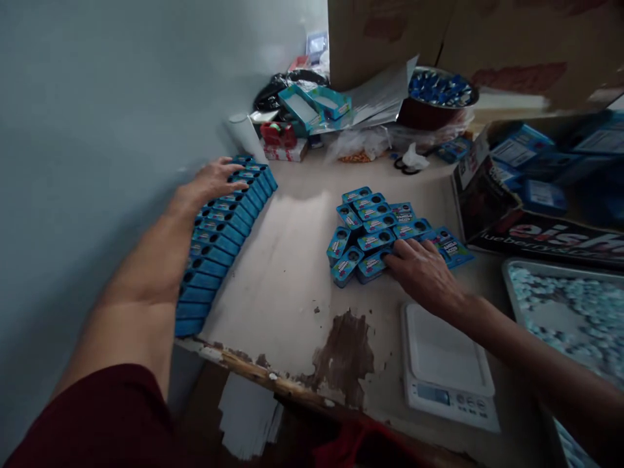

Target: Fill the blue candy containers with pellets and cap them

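My left hand (214, 182) lies over the far end of a long row of small blue packs (221, 237) along the wall, its fingers stretched and a little apart. My right hand (422, 268) is at the near right side of a loose cluster of small blue packs (373, 221) with rounded ends and a dark round spot on top. Its fingers are curled against the nearest pack (373, 265) and appear closed on its right end. Flat blue printed packets (451, 246) lie beside and partly behind that hand.
A white digital scale (448, 357) sits below my right forearm. At the right are a tray (511, 276) of pale blue pieces and a carton (480, 188) of blue packages. Farther back stand a pot (429, 117) of blue wrapped pieces, scissors (407, 169) and a red tape dispenser (277, 134).
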Motion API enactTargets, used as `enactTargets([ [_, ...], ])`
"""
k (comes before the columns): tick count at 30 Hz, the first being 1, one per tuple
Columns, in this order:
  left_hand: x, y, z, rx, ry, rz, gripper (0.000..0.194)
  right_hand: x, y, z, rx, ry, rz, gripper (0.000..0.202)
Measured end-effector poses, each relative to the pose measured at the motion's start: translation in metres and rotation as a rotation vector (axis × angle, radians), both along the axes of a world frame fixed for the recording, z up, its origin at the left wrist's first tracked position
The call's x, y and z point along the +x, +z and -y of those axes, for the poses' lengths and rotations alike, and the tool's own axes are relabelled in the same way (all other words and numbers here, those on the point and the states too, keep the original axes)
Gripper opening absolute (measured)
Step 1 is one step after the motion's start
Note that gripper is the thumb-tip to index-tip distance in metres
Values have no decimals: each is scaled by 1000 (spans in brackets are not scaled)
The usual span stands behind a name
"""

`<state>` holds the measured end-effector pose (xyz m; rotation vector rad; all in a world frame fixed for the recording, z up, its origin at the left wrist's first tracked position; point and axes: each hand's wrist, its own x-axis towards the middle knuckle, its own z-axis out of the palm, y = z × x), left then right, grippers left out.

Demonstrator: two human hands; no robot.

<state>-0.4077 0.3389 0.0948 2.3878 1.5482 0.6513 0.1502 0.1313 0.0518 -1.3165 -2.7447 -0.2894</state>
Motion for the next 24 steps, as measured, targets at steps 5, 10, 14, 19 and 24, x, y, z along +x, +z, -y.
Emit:
enactTargets([
  [5,-35,52,96,-103,639,-63,104,30,12,33,4,33,-153,23],
  [10,-11,62,163,-235,727,-26,80,95,14,96,-17,-43,-266,39],
  [14,40,57,177,-218,639,-141,79,118,15,137,-135,-206,-263,35],
  [19,125,59,204,-24,308,-381,84,118,22,162,-139,-365,-435,26],
  [24,187,56,266,50,79,-295,64,154,34,186,-115,-532,-533,37],
])
